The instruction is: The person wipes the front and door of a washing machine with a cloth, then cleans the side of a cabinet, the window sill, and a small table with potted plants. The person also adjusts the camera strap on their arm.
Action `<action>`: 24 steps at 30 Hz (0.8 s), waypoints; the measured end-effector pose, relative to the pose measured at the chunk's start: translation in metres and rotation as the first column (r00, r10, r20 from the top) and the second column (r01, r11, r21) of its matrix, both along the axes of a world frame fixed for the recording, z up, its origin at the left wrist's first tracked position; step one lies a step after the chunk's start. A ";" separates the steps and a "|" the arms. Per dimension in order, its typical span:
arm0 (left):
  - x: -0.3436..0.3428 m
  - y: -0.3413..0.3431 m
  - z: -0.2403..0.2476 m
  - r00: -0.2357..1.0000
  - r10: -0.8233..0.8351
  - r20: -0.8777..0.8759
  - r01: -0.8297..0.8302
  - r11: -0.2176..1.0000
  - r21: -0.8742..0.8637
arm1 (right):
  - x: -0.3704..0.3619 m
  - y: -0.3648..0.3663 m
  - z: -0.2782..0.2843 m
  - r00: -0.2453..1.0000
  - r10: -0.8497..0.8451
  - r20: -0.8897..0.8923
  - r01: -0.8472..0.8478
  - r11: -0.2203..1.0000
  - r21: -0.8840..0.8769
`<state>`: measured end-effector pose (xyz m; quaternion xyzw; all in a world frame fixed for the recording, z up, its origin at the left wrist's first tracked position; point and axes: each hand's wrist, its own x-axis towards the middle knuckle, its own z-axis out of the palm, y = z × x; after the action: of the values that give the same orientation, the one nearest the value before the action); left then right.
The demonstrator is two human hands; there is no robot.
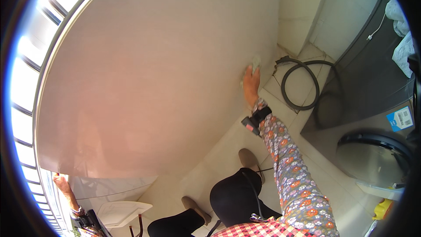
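A large, smooth, pinkish-beige panel (144, 74) fills the left and middle of the head view, with a metal-trimmed edge curving along its left. My right hand (251, 85) reaches forward to the panel's right part. Its fingers press a pale, crumpled cloth (256, 61) against the surface; part of the cloth is hidden by the hand. At the far lower left, my left hand (64, 189) grips the panel's lower corner, its fingertips partly out of sight. Black straps with small devices sit on both wrists.
A dark grey hose (318, 83) lies coiled on the tiled floor to the right. Beyond it stands a dark grey front-loading washing machine (355, 79) with a round door and plastic bags on top. Window bars (24, 109) line the left. A white plastic piece (123, 213) is near my left forearm.
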<state>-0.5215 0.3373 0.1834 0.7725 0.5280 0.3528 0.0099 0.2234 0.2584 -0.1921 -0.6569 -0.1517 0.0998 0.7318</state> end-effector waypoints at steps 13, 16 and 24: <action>0.000 0.008 -0.004 1.000 0.026 -0.005 -0.026 1.000 0.010 | 0.058 -0.004 -0.021 0.984 -0.073 -0.163 0.029 0.966 -0.258; 0.001 0.011 -0.004 1.000 0.024 -0.008 -0.024 1.000 0.011 | -0.010 -0.027 -0.096 0.872 0.141 -0.469 -0.183 0.982 -0.046; 0.006 0.009 -0.005 0.999 0.032 -0.006 -0.032 0.999 0.021 | -0.166 -0.066 -0.134 0.152 0.581 -0.800 -0.622 0.685 0.379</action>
<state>-0.5151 0.3458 0.1783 0.7651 0.5364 0.3562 -0.0055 0.0579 0.1921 -0.3263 -0.4013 0.0048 0.7082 0.5808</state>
